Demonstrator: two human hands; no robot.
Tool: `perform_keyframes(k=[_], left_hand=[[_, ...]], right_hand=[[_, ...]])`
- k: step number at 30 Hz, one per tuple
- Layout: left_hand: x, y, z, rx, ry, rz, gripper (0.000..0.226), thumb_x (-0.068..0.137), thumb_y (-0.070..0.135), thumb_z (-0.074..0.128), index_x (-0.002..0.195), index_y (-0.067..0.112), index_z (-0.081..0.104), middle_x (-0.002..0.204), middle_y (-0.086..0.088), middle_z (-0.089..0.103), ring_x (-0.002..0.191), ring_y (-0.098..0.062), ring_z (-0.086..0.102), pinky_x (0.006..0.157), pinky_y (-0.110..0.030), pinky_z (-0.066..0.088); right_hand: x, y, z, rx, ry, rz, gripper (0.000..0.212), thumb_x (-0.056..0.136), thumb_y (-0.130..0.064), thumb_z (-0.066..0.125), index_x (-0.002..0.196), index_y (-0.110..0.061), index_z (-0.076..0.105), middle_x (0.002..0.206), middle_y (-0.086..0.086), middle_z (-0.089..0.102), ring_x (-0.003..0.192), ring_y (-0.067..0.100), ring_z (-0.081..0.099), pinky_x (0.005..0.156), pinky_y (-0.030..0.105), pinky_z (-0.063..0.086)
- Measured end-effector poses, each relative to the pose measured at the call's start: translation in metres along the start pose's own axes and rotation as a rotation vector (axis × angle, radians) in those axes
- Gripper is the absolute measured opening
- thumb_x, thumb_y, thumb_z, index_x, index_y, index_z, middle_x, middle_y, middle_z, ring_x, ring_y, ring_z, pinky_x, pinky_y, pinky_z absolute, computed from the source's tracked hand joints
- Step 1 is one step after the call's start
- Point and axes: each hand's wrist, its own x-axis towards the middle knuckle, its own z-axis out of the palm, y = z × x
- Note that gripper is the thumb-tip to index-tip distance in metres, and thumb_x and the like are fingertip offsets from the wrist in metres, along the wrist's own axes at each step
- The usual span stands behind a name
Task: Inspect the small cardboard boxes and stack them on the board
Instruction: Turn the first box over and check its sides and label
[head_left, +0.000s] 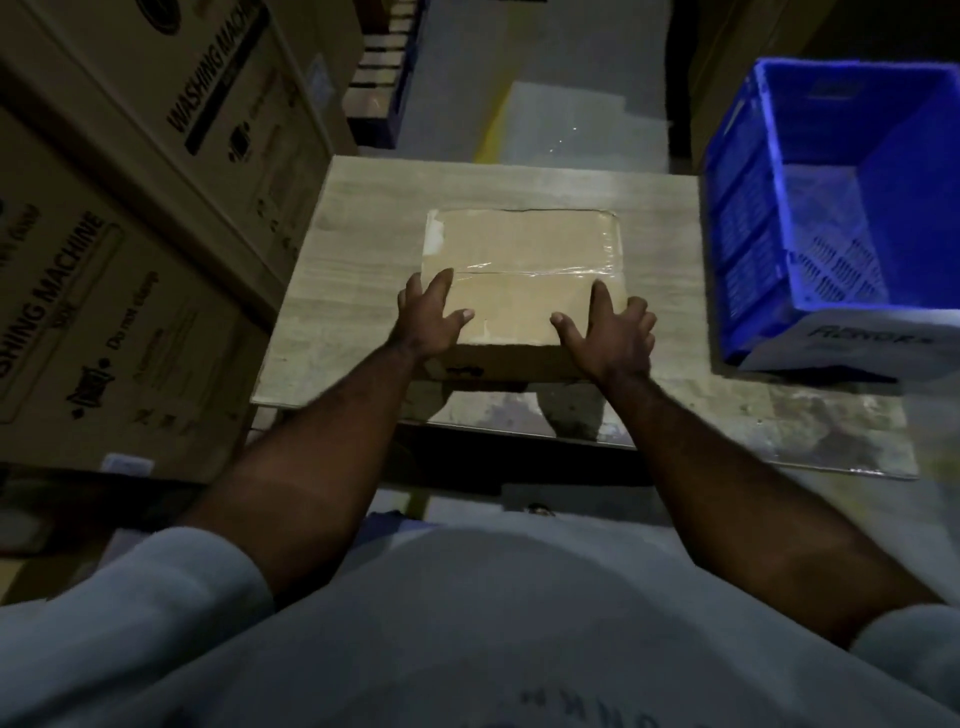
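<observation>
In the head view, we have one small cardboard box (522, 280) lying flat on the wooden board (363, 218), its taped top up. Our left hand (428, 317) and right hand (608, 332) rest on its near corners, fingers spread and laid loosely over the top and sides, not clenched; whether they grip or merely steady it, we cannot tell. The blue crate (831, 208) beside the board looks empty as far as we see. We judge that stacking has barely begun: one box placed, no others in sight.
</observation>
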Motion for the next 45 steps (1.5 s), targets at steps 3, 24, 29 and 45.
perform_keyframes(k=[3,24,29,45], left_hand=[[-0.004,0.003,0.008,0.059,0.006,-0.015,0.059,0.103,0.04,0.056,0.156,0.023,0.036,0.166,-0.022,0.008,0.149,-0.043,0.016,0.12,-0.049,0.028],[-0.043,-0.058,0.013,-0.258,0.046,0.114,0.071,0.095,0.027,0.074,0.156,0.031,0.039,0.136,-0.009,0.065,0.114,-0.015,0.064,0.091,-0.019,0.045],[-0.039,-0.061,0.005,-0.113,0.064,0.168,0.067,0.099,0.027,0.069,0.158,0.028,0.038,0.106,-0.014,0.073,0.085,-0.014,0.06,0.074,-0.021,0.042],[0.022,0.002,-0.092,-0.021,0.501,0.197,0.056,0.088,0.057,0.069,0.136,0.029,0.061,0.105,-0.003,0.077,0.095,-0.025,0.071,0.078,-0.038,0.058]], right_hand=[[-0.002,0.004,0.006,-0.041,0.02,-0.031,0.082,0.097,-0.075,0.041,0.16,-0.025,0.029,0.145,0.028,0.036,0.127,0.045,0.04,0.099,0.055,0.044],[-0.033,0.026,0.027,0.221,0.034,-0.044,0.095,0.091,-0.056,0.072,0.164,-0.028,0.018,0.162,0.02,0.02,0.14,0.043,0.044,0.111,0.054,0.048],[-0.034,0.02,0.019,0.26,0.073,-0.014,0.086,0.091,-0.052,0.075,0.161,-0.025,0.033,0.159,0.018,0.034,0.135,0.04,0.051,0.107,0.049,0.049],[0.003,-0.031,-0.063,0.236,0.522,-0.116,0.04,0.105,-0.038,0.051,0.143,-0.03,0.06,0.127,0.003,0.072,0.113,0.024,0.068,0.096,0.043,0.056]])
